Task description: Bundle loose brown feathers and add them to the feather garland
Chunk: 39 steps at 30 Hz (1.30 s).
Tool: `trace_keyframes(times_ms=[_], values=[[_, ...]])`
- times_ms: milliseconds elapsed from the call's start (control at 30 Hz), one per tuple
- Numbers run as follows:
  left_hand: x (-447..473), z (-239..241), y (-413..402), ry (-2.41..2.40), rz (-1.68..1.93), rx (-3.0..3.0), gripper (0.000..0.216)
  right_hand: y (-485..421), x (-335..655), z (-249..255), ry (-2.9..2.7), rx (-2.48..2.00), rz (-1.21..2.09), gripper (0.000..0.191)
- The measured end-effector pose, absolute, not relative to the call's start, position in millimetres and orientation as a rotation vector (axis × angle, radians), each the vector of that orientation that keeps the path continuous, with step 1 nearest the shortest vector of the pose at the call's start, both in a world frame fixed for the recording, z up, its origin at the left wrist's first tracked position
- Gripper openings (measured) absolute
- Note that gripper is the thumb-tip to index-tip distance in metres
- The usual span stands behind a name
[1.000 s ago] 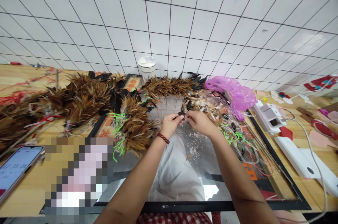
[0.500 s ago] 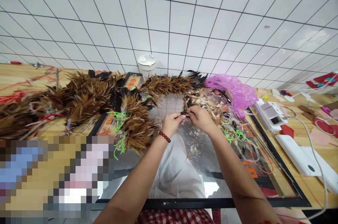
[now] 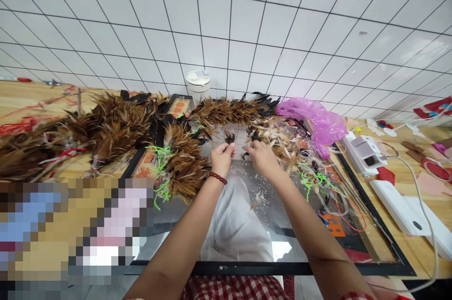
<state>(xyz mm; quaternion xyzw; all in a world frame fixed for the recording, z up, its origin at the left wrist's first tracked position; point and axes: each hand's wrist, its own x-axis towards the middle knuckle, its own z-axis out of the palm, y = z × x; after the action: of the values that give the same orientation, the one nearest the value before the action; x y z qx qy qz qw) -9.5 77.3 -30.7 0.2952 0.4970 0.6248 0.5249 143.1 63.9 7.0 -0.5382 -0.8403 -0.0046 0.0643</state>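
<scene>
My left hand [image 3: 222,158] is closed in a pinch on a small dark brown feather [image 3: 229,138], which sticks up above the fingertips. To its right, over the glass pane [image 3: 236,147], my right hand [image 3: 263,156] has its fingers bent together, pointing left. A dark scrap [image 3: 245,155] shows at those fingertips; its kind is hard to make out. Loose pale and brown feathers [image 3: 273,136] lie heaped just beyond the right hand. A bound bundle of brown feathers [image 3: 185,163] with bright green ties [image 3: 160,161] rests left of my left hand.
A long brown feather strand [image 3: 226,110] lies at the back, near a white lidded container [image 3: 198,84]. Larger feather bundles [image 3: 116,125] cover the left. A pink plastic bag [image 3: 314,118], green strings [image 3: 314,177], a white device [image 3: 360,151] and a white power bank [image 3: 399,208] are on the right.
My hands were together on a dark piece. They have come apart, the left moving left and slightly up with the feather, the right staying beside the loose heap.
</scene>
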Motion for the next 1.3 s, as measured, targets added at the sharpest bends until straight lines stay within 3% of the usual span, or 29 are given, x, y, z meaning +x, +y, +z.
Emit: trace_keyframes(times_ms=[233, 500, 967, 1133, 1300], values=[[-8, -22, 72, 1.135, 1.431, 0.63, 0.025, 63, 142, 12, -2.501, -1.531, -0.084, 0.019], [-4, -5, 62, 1.109, 1.184, 0.576, 0.018, 62, 146, 16, -2.513, -1.271, -0.471, 0.024], [0, -2, 56, 0.99, 1.053, 0.537, 0.018, 60, 144, 16, -2.379, -1.139, -0.527, 0.023], [-1, 0, 56, 0.964, 1.083, 0.538, 0.013, 67, 158, 18, -2.027, -1.459, -0.165, 0.024], [0, -1, 55, 0.988, 1.081, 0.568, 0.014, 75, 159, 16, -1.66, -1.395, 0.936, 0.024]])
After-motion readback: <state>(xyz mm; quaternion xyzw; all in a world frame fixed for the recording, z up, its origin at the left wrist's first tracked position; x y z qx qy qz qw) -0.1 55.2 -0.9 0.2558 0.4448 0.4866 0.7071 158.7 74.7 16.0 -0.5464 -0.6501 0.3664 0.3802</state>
